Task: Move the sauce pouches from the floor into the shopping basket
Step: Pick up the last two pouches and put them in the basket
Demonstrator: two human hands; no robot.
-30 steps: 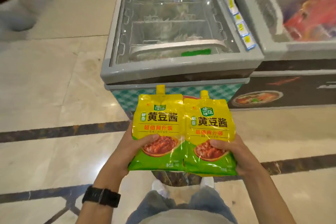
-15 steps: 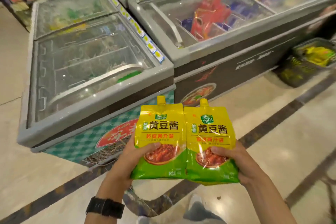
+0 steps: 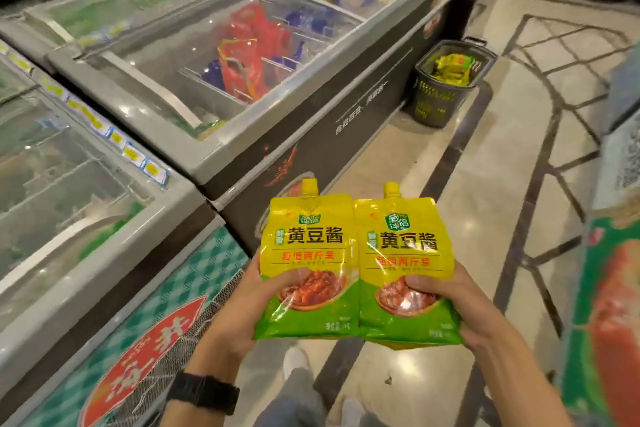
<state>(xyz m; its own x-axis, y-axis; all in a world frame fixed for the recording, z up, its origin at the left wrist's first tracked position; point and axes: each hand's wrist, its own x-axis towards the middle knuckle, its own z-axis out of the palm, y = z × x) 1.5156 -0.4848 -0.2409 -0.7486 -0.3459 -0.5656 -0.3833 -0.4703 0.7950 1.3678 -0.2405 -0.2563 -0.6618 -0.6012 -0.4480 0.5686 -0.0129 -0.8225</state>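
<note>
Swung right since a moment ago: shopping basket (image 3: 433, 104) now nearer, standing on floor (image 3: 485, 204) by far end of dark freezer (image 3: 311, 156), already part-filled. Left pouch (image 3: 308, 243) gripped in left hand (image 3: 242, 302), right pouch (image 3: 405, 246) in right hand (image 3: 460, 302); upright, edges touching, well apart from basket. Carry under way, drop not yet done.

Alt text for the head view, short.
A person's left hand grips the left pouch and right hand the right pouch, both yellow-green, side by side, spouts up. Ahead, a dark basket with yellow packs inside stands on the floor beside a freezer.
</note>
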